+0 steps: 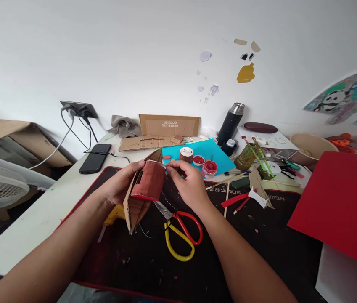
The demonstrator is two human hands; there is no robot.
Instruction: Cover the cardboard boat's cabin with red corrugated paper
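Observation:
My left hand grips a folded piece of corrugated cardboard from its left side. On this cardboard sits a curved, red-brown painted cardboard piece with a bright red lower edge. At that piece's upper right edge, the thumb and fingers of my right hand are pinched together. Whether something small is between those fingertips I cannot tell. Below the cardboard lie scissors with one red and one yellow handle. A yellow tool, partly hidden, rests behind my left wrist.
Red paint jars stand on a blue sheet. A black flask leans against the wall. A phone lies at left, a fan beyond it. Red sheet at right; brushes in a jar; paper scraps on the black mat.

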